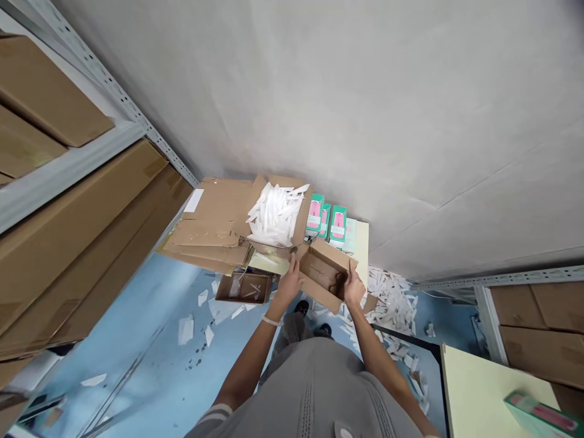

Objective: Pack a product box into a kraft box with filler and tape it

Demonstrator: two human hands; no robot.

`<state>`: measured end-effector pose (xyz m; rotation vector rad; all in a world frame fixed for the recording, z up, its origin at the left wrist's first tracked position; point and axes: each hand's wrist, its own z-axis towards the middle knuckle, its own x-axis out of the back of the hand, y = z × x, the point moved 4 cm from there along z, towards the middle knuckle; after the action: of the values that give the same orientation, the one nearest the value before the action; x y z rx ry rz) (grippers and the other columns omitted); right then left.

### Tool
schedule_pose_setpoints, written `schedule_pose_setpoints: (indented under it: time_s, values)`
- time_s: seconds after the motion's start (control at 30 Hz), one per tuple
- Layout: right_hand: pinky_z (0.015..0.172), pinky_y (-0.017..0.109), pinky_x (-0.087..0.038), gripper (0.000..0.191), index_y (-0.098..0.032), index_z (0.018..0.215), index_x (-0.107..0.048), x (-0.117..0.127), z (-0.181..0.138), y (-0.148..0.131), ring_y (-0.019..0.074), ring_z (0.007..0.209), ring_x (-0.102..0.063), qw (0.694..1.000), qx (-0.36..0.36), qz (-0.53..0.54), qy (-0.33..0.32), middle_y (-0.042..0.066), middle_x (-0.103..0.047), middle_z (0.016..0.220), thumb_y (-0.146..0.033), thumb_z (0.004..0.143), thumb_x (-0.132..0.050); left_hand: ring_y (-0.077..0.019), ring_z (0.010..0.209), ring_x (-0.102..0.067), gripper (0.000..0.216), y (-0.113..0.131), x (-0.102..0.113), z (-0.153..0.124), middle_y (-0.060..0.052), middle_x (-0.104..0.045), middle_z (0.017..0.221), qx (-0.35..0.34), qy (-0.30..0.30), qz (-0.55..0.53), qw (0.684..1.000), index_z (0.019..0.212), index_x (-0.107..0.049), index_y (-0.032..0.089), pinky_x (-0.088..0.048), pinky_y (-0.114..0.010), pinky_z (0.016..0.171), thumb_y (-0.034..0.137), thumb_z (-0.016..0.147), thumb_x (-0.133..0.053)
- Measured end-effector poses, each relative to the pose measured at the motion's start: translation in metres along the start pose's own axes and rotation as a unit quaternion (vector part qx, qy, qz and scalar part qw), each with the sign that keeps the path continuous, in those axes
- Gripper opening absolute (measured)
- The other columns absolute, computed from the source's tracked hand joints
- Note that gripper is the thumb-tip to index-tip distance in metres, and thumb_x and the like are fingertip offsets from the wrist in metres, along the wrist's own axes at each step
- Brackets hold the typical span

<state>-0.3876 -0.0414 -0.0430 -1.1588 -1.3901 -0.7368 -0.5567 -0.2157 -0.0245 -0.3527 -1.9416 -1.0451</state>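
Note:
Between my two hands is a small open cardboard box [322, 297], tilted so that I look into it. My left hand [289, 283] grips its left edge, with the fingers closed on the rim. On the opposite edge my right hand [354, 287] is closed in the same way. Something dark lies at the box's inner right end, too small to make out. Just beyond my left hand, a larger open carton [302, 219] is heaped with white paper-like strips [275, 213]. Several green-and-pink packages [338, 225] stand behind the small box on a pale table [362, 243].
Flattened cardboard [214, 222] lies left of the carton. A brown box [244, 287] holding scraps sits below it. White scraps [395, 304] litter the blue floor [155, 340]. Shelves with large cartons [82, 243] flank both sides. Another pale table [493, 383] bears a green-and-pink package [542, 413].

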Motion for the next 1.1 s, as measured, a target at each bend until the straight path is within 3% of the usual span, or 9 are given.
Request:
schedule_pose_setpoints:
  time_s: [0.13, 0.27, 0.37, 0.43, 0.5, 0.57, 0.67, 0.9, 1.1]
  values:
    - [0.073, 0.026, -0.044, 0.056, -0.032, 0.156, -0.015, -0.015, -0.005, -0.008, 0.0179, 0.085, -0.067, 1.0, 0.003, -0.004, -0.003, 0.008, -0.068, 0.116, -0.028, 0.102, -0.032, -0.0273, 0.119, -0.061, 0.043, 0.003, 0.022, -0.019, -0.015, -0.041, 0.152, -0.012, 0.018, 0.036, 0.999, 0.134, -0.054, 0.016, -0.052, -0.035, 0.092, 0.02, 0.092, -0.049]
    - [0.075, 0.027, -0.045, 0.057, -0.033, 0.155, -0.015, -0.021, -0.007, -0.006, 0.0188, 0.086, -0.067, 1.0, 0.002, -0.006, -0.008, 0.008, -0.069, 0.113, -0.025, 0.102, -0.034, -0.0205, 0.108, -0.066, 0.03, 0.001, 0.087, -0.025, -0.006, -0.07, 0.119, -0.046, 0.146, -0.018, 0.988, 0.112, -0.066, 0.023, -0.05, -0.031, 0.092, 0.03, 0.098, -0.041]
    - [0.075, 0.027, -0.045, 0.057, -0.032, 0.155, -0.013, -0.021, -0.004, -0.007, 0.0192, 0.086, -0.068, 1.0, -0.003, -0.007, -0.009, 0.009, -0.069, 0.111, -0.025, 0.102, -0.033, -0.0212, 0.102, -0.066, 0.033, -0.006, 0.148, 0.007, -0.009, -0.07, 0.112, -0.018, 0.28, -0.036, 0.959, 0.111, -0.065, 0.021, -0.049, -0.032, 0.091, 0.036, 0.099, -0.037]
    - [0.075, 0.028, -0.045, 0.057, -0.031, 0.156, -0.012, -0.021, -0.003, -0.009, 0.0197, 0.086, -0.068, 1.0, -0.005, -0.01, -0.015, 0.009, -0.07, 0.107, -0.027, 0.103, -0.032, -0.0236, 0.11, -0.062, 0.035, -0.007, 0.173, 0.05, -0.012, -0.066, 0.12, 0.014, 0.289, -0.026, 0.957, 0.121, -0.059, 0.018, -0.048, -0.034, 0.093, 0.035, 0.097, -0.039]
    - [0.074, 0.028, -0.045, 0.058, -0.029, 0.156, -0.011, -0.021, -0.003, -0.01, 0.0203, 0.085, -0.069, 1.0, -0.006, -0.016, -0.022, 0.01, -0.071, 0.104, -0.029, 0.103, -0.032, -0.0272, 0.121, -0.057, 0.046, -0.004, 0.176, 0.099, -0.015, -0.057, 0.134, 0.056, 0.214, 0.004, 0.975, 0.136, -0.049, 0.016, -0.047, -0.036, 0.095, 0.032, 0.093, -0.046]
    - [0.073, 0.028, -0.046, 0.058, -0.028, 0.157, -0.01, -0.022, -0.005, -0.01, 0.0208, 0.084, -0.069, 0.999, -0.006, -0.024, -0.028, 0.011, -0.071, 0.103, -0.032, 0.103, -0.032, -0.0317, 0.122, -0.055, 0.065, -0.001, 0.162, 0.139, -0.019, -0.046, 0.145, 0.106, 0.089, 0.04, 0.99, 0.147, -0.035, 0.017, -0.047, -0.039, 0.092, 0.035, 0.088, -0.055]
    - [0.073, 0.028, -0.046, 0.057, -0.028, 0.157, -0.013, -0.026, -0.007, -0.01, 0.0209, 0.086, -0.069, 0.999, 0.0, -0.037, -0.033, 0.011, -0.071, 0.104, -0.031, 0.103, -0.03, -0.035, 0.122, -0.055, 0.076, 0.001, 0.137, 0.165, -0.023, -0.044, 0.146, 0.157, 0.016, 0.083, 0.984, 0.15, -0.029, 0.016, -0.046, -0.041, 0.092, 0.027, 0.082, -0.061]
    - [0.072, 0.028, -0.046, 0.055, -0.027, 0.157, -0.016, -0.027, -0.009, -0.009, 0.02, 0.087, -0.069, 0.998, 0.015, -0.04, -0.038, 0.011, -0.068, 0.113, -0.028, 0.103, -0.029, -0.0319, 0.114, -0.06, 0.044, -0.008, 0.129, 0.157, -0.022, -0.062, 0.12, 0.152, 0.082, 0.128, 0.977, 0.124, -0.056, 0.011, -0.037, -0.046, 0.096, 0.004, 0.084, -0.039]
    - [0.073, 0.026, -0.046, 0.056, -0.029, 0.157, -0.014, -0.022, -0.01, -0.009, 0.0188, 0.088, -0.069, 0.998, 0.024, -0.043, -0.039, 0.011, -0.068, 0.112, -0.029, 0.103, -0.031, -0.0294, 0.105, -0.064, 0.034, -0.024, 0.156, 0.142, -0.018, -0.07, 0.106, 0.164, 0.172, 0.131, 0.963, 0.11, -0.064, 0.014, -0.033, -0.045, 0.098, 0.013, 0.088, -0.038]
